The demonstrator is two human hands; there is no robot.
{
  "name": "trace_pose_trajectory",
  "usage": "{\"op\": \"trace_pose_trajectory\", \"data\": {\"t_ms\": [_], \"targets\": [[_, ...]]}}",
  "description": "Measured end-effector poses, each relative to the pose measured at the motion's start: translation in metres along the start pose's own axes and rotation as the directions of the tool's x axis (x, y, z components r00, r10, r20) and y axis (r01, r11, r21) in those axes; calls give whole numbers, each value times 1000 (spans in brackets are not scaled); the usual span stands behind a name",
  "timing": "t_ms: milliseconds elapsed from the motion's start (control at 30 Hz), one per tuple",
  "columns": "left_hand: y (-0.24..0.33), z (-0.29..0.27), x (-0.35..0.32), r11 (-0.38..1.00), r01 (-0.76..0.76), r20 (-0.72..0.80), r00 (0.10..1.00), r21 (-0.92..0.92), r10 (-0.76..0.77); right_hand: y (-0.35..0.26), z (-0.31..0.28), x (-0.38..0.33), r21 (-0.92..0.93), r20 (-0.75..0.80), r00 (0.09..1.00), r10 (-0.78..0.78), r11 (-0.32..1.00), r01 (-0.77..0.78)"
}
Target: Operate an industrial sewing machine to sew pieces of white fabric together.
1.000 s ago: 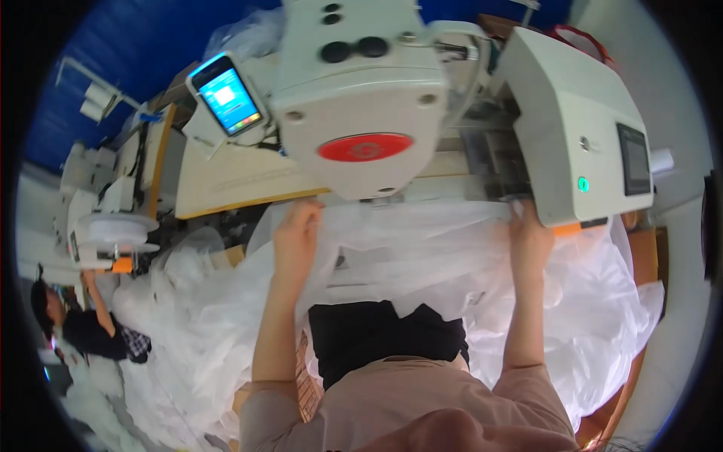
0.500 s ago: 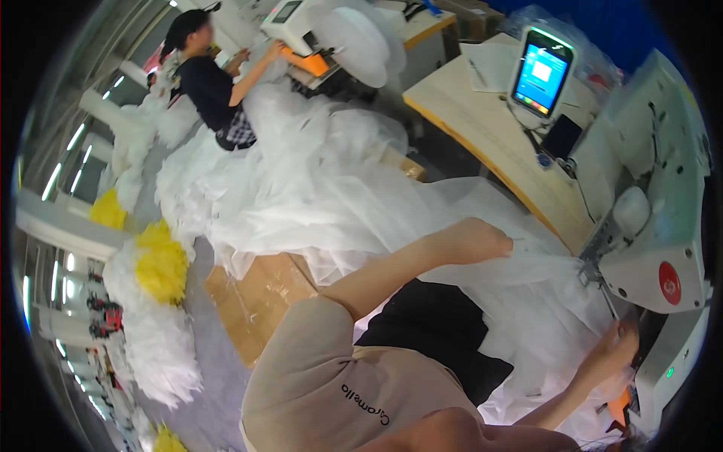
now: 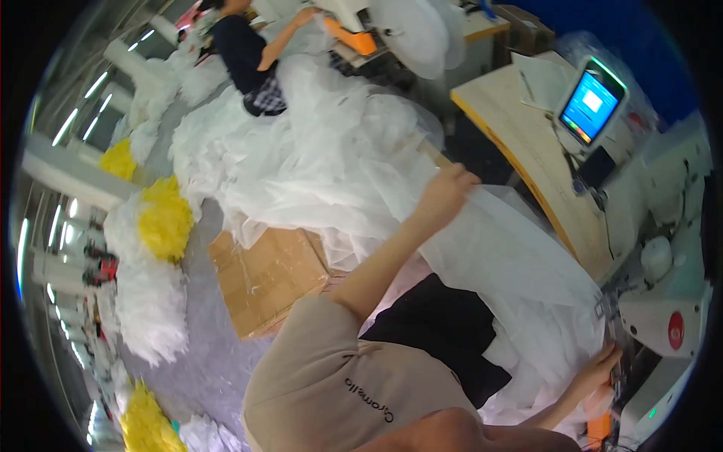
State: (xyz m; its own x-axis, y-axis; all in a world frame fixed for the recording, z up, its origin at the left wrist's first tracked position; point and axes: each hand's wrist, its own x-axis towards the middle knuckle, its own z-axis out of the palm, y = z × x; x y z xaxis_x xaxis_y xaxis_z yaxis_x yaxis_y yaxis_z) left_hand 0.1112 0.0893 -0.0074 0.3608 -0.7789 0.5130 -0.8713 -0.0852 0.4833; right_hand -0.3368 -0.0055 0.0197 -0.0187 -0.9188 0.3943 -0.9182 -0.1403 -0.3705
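The left hand is moving farther from the sewing machine, and its fingers are pinching the white mesh cloth. The cloth is stretching to the machine, where the right hand is resting; I cannot tell if its fingers are gripping.
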Motion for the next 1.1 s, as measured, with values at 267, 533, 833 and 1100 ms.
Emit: {"op": "trace_pose_trajectory", "data": {"t_ms": [267,533,833,1100], "targets": [[4,-28,-14,996,70,210,976,-45,-59,-57,-10,5,335,112,994,10,941,-47],[65,-17,44,890,-207,173,939,-406,298,-24,-36,-3,473,-44,994,-103,874,112],[140,12,78,893,-187,544,736,-409,403,36,-95,-39,544,303,758,577,548,-635],[145,73,57,924,-260,270,903,-279,335,41,-70,-12,-169,-215,977,-4,985,-33]]}}
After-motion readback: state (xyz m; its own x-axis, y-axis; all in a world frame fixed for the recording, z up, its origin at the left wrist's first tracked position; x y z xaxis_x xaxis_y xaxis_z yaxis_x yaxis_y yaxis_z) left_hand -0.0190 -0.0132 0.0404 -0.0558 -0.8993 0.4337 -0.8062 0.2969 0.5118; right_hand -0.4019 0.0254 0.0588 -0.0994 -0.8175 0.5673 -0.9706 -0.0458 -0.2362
